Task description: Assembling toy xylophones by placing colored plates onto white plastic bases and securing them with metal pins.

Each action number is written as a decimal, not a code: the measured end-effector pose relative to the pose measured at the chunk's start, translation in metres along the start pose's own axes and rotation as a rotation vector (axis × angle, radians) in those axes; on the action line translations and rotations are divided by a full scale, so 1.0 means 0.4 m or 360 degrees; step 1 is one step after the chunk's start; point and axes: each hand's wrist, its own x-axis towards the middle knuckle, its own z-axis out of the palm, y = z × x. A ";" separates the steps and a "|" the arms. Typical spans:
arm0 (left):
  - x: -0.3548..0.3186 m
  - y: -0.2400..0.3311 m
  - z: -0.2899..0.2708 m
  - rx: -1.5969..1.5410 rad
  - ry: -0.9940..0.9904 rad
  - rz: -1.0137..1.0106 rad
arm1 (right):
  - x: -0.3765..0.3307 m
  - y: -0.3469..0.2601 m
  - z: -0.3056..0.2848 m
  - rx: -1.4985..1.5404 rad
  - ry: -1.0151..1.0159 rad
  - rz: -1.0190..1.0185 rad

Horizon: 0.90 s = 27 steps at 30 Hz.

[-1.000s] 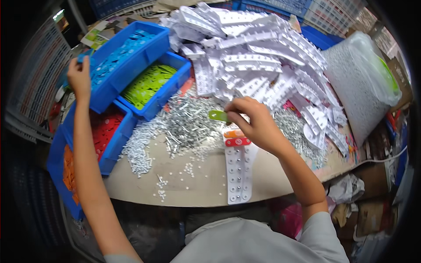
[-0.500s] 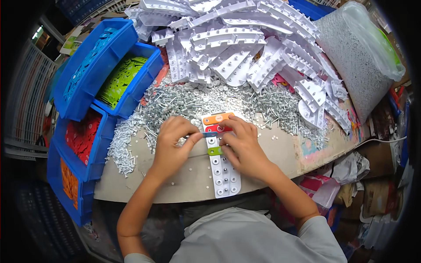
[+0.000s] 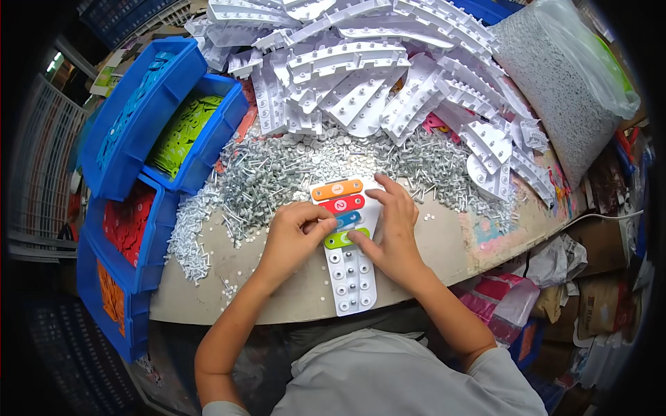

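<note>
White strip base [image 3: 350, 267] lies on the near edge of the table [image 3: 444, 256], long axis running near-to-far, near end overhanging slightly toward the person. Near half of it is bare, rows of small pegs showing. Far half carries four coloured bars set crosswise, stacked near to far: green bar [image 3: 341, 239], blue bar [image 3: 348, 220], red bar [image 3: 341, 204], orange bar [image 3: 337, 189].

Left hand [image 3: 295, 236] sits just left of the strip, fingers curled, fingertips pinched together on the left end of the blue bar, touching the green bar's left end too. Right hand [image 3: 394, 229] lies on the strip's right edge, fingers mostly flat and spread, index tip pressing the right end of the green bar, thumb reaching far toward the orange bar; not clamped on anything, just bearing down. Key relation: both hands meet at the green/blue bars from opposite sides, bars' long axes left-right, across the strip's axis. Left hand is nearer the blue bar, right nearer the green.

Farther: loose pile of small metal pins [image 3: 277, 173] spread across the table, touching the strip's far end. Far left, blue bins [image 3: 159, 90] with blue, green, red, orange pieces. Far centre, heap of white strip bases [image 3: 374, 76]. Far right, clear bag [image 3: 562, 83] of small white bits.
</note>
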 end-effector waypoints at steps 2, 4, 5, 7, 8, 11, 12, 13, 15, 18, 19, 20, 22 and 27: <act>0.006 -0.002 0.004 0.0171 -0.0070 0.0137 | -0.006 0.005 0.003 -0.0001 0.0011 0.0013; 0.011 0.002 0.022 0.0452 -0.0023 0.0312 | -0.010 0.008 0.005 -0.0003 0.0020 0.0028; 0.011 0.007 0.028 0.0452 -0.0023 0.0312 | -0.012 0.009 0.005 -0.0034 0.0014 0.0009; 0.008 0.021 0.035 0.0465 0.0078 0.0192 | -0.014 0.010 0.007 -0.0063 0.0007 -0.0013; 0.008 0.022 0.037 0.0466 0.0081 0.0191 | -0.015 0.009 0.009 -0.0061 0.0001 -0.0002; 0.013 0.017 0.031 0.0645 0.0175 0.0216 | -0.010 0.006 0.015 -0.0007 0.0003 0.0021; 0.016 0.014 0.029 0.0723 0.0198 0.0367 | -0.010 0.004 0.015 0.0031 0.0012 0.0051; 0.019 0.016 0.023 0.0804 0.0220 0.0517 | -0.009 0.004 0.015 0.0048 0.0007 0.0033; 0.032 0.022 0.003 0.0803 0.0192 0.0448 | -0.006 0.007 0.012 0.0017 0.0030 0.0039; 0.078 -0.007 -0.064 0.0625 0.0277 0.0359 | -0.004 0.002 0.008 -0.0018 0.0007 0.0017; 0.098 -0.017 -0.109 0.0547 0.0469 0.0352 | -0.004 -0.001 0.001 -0.0074 -0.0015 0.0026; 0.114 -0.024 -0.159 0.0474 0.0660 0.0342 | -0.004 -0.004 0.001 -0.0045 0.0001 0.0008; 0.136 0.018 -0.263 0.0779 0.0839 0.0290 | -0.004 -0.002 -0.005 -0.0068 -0.0022 -0.0026; 0.270 -0.096 -0.323 0.1334 0.0650 0.0484 | 0.009 -0.016 -0.025 -0.0025 -0.0042 -0.0092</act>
